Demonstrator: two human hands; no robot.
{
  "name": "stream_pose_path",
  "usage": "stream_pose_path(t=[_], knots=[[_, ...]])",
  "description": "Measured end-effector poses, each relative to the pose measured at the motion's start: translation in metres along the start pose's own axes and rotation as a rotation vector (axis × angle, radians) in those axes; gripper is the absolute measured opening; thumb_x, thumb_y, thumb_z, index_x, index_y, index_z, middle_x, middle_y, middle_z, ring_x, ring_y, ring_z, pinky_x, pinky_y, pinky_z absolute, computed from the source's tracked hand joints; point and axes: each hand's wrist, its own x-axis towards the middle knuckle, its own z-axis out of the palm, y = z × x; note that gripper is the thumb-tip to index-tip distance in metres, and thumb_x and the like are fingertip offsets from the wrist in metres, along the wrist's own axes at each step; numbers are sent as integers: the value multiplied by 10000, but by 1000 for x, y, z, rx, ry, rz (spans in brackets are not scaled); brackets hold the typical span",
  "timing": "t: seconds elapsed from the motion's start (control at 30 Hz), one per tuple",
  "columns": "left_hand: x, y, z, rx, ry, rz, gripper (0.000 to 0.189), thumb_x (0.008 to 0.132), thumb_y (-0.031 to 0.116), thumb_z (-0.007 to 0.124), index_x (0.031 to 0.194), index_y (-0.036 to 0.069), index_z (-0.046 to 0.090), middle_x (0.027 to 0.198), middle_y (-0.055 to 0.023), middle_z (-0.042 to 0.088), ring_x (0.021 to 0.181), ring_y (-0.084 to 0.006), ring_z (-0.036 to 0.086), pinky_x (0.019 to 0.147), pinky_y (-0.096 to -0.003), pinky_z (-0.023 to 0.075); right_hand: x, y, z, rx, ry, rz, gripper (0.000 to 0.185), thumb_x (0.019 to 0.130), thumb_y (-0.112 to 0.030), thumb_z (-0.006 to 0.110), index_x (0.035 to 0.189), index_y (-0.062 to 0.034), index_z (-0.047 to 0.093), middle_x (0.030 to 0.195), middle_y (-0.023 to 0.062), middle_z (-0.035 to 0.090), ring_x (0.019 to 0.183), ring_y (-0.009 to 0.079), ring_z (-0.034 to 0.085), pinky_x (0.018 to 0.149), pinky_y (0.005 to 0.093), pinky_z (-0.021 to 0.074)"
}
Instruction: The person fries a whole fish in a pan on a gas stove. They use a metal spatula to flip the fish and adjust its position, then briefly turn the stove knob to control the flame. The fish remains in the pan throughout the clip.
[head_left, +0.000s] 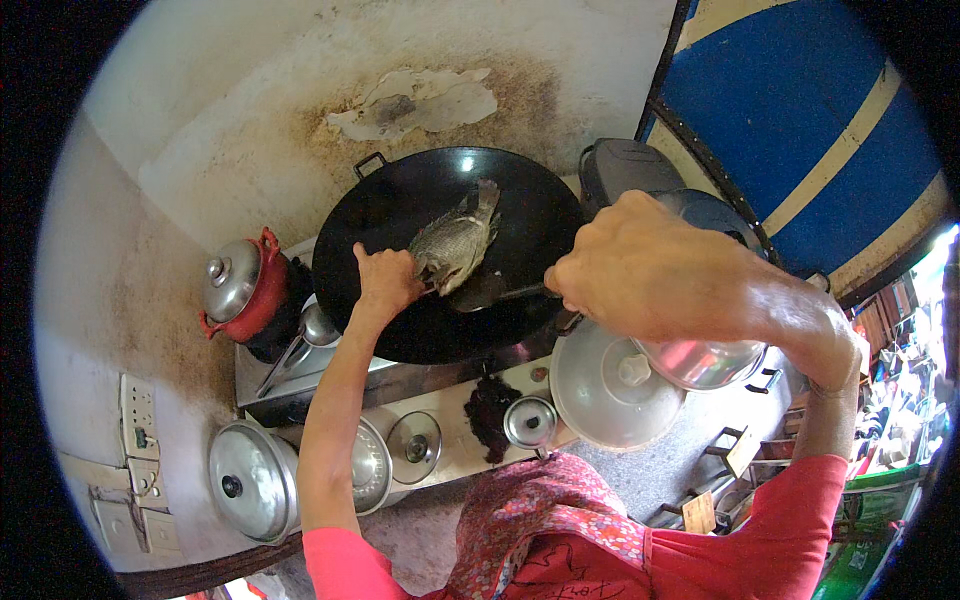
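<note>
A whole fish (454, 244) lies in a large black wok (360, 217), tail toward the far rim and head toward me. My left hand (390, 279) is at the fish's head and appears to pinch it; the fingertips are partly hidden. In my right hand (630, 270), raised over the wok's right rim, is the handle of a spatula (517, 291). Its metal blade is down in the wok, close beside the lower side of the fish. How far the blade reaches under the fish I cannot tell.
Left of the wok stand a red lidded pot (259, 300) and a metal ladle (319, 326). Along the counter's front are a lidded metal pot (251, 484), a glass lid (414, 448), a small metal-lidded container (530, 422) and a translucent plastic lid (615, 390). A dark bin (634, 169) stands behind right.
</note>
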Motion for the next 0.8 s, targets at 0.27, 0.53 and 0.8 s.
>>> stream_pose_path(t=[0.27,0.53,0.8], knots=[[5,-9,11,14,76,17,451,738,499,749,790,53,702,818,-178,702,824,-374,691,997,-627,326,29,-12,-14,-30,-205,33,199,786,-195,657,881,-32,720,839,183,716,816,349,704,694,440,550],[3,-19,11,-123,89,-14,354,729,349,787,839,26,691,819,-191,700,804,-394,691,1006,-646,304,47,-11,-44,-50,-342,50,210,807,-174,629,933,-24,706,873,198,714,854,373,697,739,462,543],[1,-27,16,-177,101,-18,337,739,338,759,839,22,696,861,-201,705,857,-400,685,1018,-648,291,75,-12,-27,-30,-436,164,228,811,-171,616,938,-1,699,892,206,713,878,379,695,777,468,550]])
